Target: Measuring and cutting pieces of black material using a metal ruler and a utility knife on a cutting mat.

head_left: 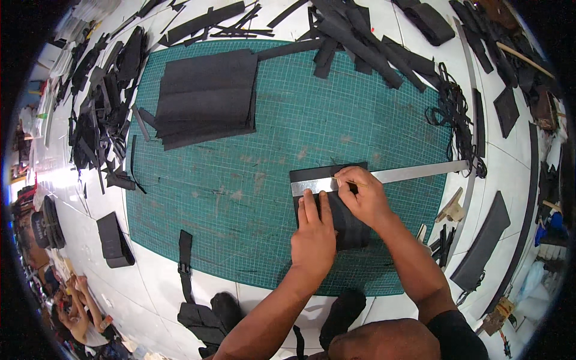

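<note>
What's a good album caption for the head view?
Left hand rests on a ruler over black sheet; right hand holds thin tool; green mat beneath.

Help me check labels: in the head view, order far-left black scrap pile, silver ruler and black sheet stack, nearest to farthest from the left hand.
1. Silver ruler: touched by the left hand.
2. Black sheet stack: upper-left on mat.
3. Black scrap pile: left of mat.

Room to pass over mat (pixel 210 201) ctr-L; blk sheet stack (pixel 207 93) blocks upper L; ruler (pixel 414 172) crosses R.
</note>
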{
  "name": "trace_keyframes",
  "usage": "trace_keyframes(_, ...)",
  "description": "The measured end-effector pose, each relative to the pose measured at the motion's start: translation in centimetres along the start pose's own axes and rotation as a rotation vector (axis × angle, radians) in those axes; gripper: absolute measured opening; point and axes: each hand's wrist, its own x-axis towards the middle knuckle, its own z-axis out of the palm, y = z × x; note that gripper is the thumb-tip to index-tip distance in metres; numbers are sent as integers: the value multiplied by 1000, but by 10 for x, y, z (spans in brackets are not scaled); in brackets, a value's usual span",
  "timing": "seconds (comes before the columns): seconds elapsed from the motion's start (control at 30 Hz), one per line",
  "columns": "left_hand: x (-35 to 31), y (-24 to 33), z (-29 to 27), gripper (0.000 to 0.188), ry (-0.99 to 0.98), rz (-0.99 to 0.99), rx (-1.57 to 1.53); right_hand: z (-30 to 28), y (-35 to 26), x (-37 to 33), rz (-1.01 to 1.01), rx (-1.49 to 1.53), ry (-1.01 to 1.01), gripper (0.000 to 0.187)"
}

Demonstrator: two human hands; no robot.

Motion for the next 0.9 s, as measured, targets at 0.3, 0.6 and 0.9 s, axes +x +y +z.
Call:
trace_keyframes(0.3, -2, -1, -11, 76, 3, 2, -108, -41, 15, -11, 131, 395, 296, 14)
trace_keyframes(0.6, -8, -10, -8, 61, 60, 108, -140, -115, 32, -29, -41, -537, -42, 34)
trace_keyframes(0.9, -1, -35, 0, 52, 71, 323, -56, -172, 22, -48, -10, -579, -55, 12)
